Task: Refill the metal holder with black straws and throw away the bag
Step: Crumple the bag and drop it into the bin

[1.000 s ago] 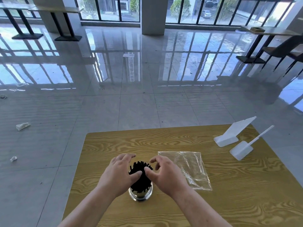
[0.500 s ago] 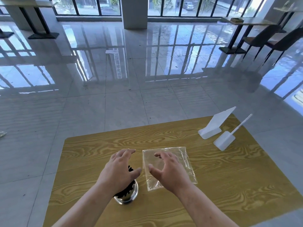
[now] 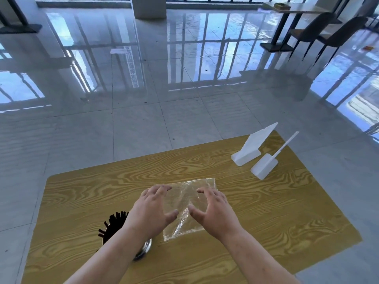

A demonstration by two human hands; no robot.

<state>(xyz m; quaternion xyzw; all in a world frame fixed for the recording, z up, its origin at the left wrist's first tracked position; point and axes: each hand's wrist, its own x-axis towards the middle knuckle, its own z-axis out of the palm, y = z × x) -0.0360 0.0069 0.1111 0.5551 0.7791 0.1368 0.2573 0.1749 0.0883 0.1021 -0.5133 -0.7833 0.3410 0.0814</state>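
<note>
A clear, empty plastic bag [image 3: 185, 208] lies flat on the wooden table [image 3: 276, 218]. My left hand [image 3: 150, 210] hovers over the bag's left edge with its fingers spread, holding nothing. My right hand [image 3: 214, 212] is spread over the bag's right part, also holding nothing. Whether the fingertips touch the bag I cannot tell. Black straws [image 3: 113, 224] stand bunched in the metal holder [image 3: 146, 245], which sits at the near left and is mostly hidden under my left forearm.
Two white plastic sign stands [image 3: 251, 148] [image 3: 266, 166] sit at the table's far right corner. Glossy tiled floor surrounds the table. Another table [image 3: 293, 9] and dark chairs [image 3: 328, 33] stand far off at the upper right.
Both hands left the straws in the holder and moved right over the bag. The camera view turned right and tilted down, so the holder now appears further left.
</note>
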